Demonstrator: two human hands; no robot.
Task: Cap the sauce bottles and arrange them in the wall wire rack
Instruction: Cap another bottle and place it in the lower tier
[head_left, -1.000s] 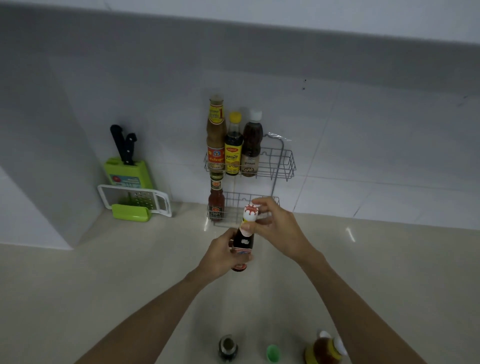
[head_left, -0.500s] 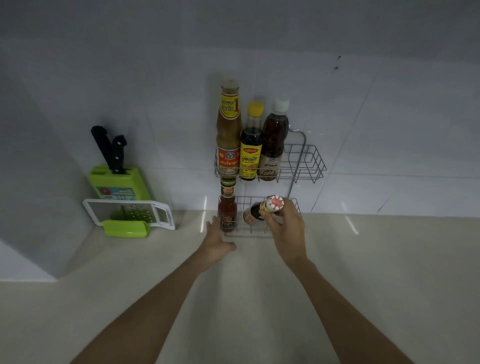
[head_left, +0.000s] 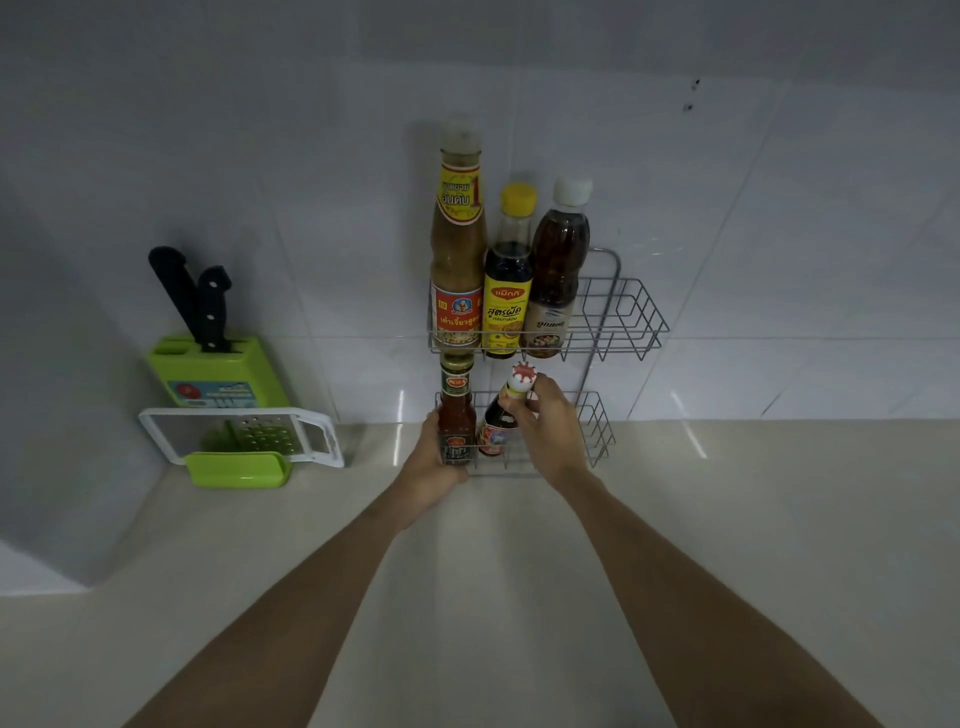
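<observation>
A two-tier wire rack (head_left: 631, 317) hangs on the tiled wall. Its upper tier holds three capped bottles: a tall tan sauce bottle (head_left: 457, 244), a yellow-capped dark bottle (head_left: 509, 291) and a white-capped brown bottle (head_left: 558, 270). In the lower tier stands a red chilli sauce bottle (head_left: 456, 410); my left hand (head_left: 431, 467) grips its lower part from the left. Beside it, a dark bottle with a red-and-white cap (head_left: 501, 415) leans slightly in the lower tier, and my right hand (head_left: 545, 426) holds its neck.
A green knife block (head_left: 218, 371) with two black-handled knives stands at the left wall. A white and green grater (head_left: 239, 439) leans in front of it. The beige counter (head_left: 753, 519) stretches right of the rack.
My right hand has lowered the red-and-white capped bottle from a tilted pose into the lower tier. My left hand moved from the counter edge onto the chilli sauce bottle. The view has moved closer.
</observation>
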